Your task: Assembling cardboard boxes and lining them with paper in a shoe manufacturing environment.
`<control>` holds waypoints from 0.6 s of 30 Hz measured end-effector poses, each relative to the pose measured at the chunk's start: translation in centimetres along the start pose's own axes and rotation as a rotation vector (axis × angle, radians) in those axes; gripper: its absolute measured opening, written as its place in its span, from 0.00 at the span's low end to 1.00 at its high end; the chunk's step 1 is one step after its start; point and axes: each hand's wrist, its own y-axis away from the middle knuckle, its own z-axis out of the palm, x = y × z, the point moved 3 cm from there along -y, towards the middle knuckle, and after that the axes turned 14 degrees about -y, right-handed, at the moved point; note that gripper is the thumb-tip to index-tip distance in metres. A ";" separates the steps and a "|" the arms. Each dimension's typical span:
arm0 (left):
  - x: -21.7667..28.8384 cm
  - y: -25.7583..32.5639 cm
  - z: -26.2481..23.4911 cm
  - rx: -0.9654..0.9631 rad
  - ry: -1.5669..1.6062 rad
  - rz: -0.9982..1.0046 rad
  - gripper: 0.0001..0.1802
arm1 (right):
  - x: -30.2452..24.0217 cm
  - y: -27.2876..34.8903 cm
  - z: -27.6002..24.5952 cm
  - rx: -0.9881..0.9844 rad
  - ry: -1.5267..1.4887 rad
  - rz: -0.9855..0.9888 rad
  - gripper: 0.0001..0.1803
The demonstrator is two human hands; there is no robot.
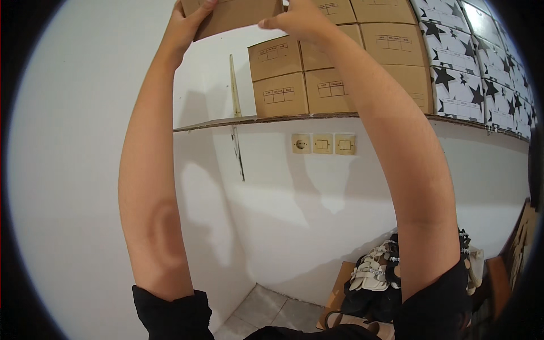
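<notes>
Currently a plain brown cardboard box [241,14] is up at the view's top edge, left hand [190,27] and right hand [300,20] spread box-wide on its sides, fingers partly hidden. Matching brown boxes [279,93] already stacked on thin brown-edged wall shelf [212,123]; held one not set down.

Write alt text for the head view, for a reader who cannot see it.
Fingers of the left hand and right hand hold up a cardboard box. A wall shelf carries stacked brown boxes and white star-patterned boxes; below are a socket, switches and piled footwear.
</notes>
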 end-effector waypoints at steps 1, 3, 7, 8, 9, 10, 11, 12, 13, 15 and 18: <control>-1.2 -1.0 0.2 0.020 -0.064 0.002 0.48 | -0.3 -0.5 0.0 0.057 0.063 0.021 0.58; -3.0 -1.4 3.0 0.097 0.047 -0.012 0.53 | 1.7 -0.1 0.2 0.115 0.150 0.067 0.57; -7.2 -2.2 5.1 0.072 0.463 -0.086 0.46 | 2.2 0.6 1.8 0.271 0.400 -0.161 0.43; -7.6 -2.4 6.0 0.075 0.489 -0.074 0.46 | 2.1 0.7 1.7 0.353 0.511 -0.238 0.36; -7.9 -2.5 7.1 0.109 0.518 -0.072 0.45 | 2.9 0.5 1.5 0.349 0.537 -0.241 0.36; -8.2 -2.6 8.3 0.142 0.546 -0.073 0.44 | 3.9 0.4 1.5 0.348 0.676 -0.323 0.29; -7.9 -2.5 9.1 0.159 0.605 -0.110 0.42 | 4.6 0.4 1.6 0.345 0.811 -0.404 0.23; -8.4 -2.9 10.0 0.157 0.624 -0.110 0.42 | 5.4 0.1 1.4 0.340 0.831 -0.400 0.23; -8.9 -3.3 11.0 0.101 0.643 -0.104 0.42 | 6.2 0.0 1.1 0.380 0.882 -0.366 0.21; -10.1 -3.2 13.4 0.044 0.597 -0.139 0.43 | 7.7 0.0 0.9 0.405 0.934 -0.316 0.19; -12.7 -3.3 16.8 -0.145 0.449 -0.177 0.44 | 10.0 0.4 -0.2 0.380 1.030 -0.071 0.21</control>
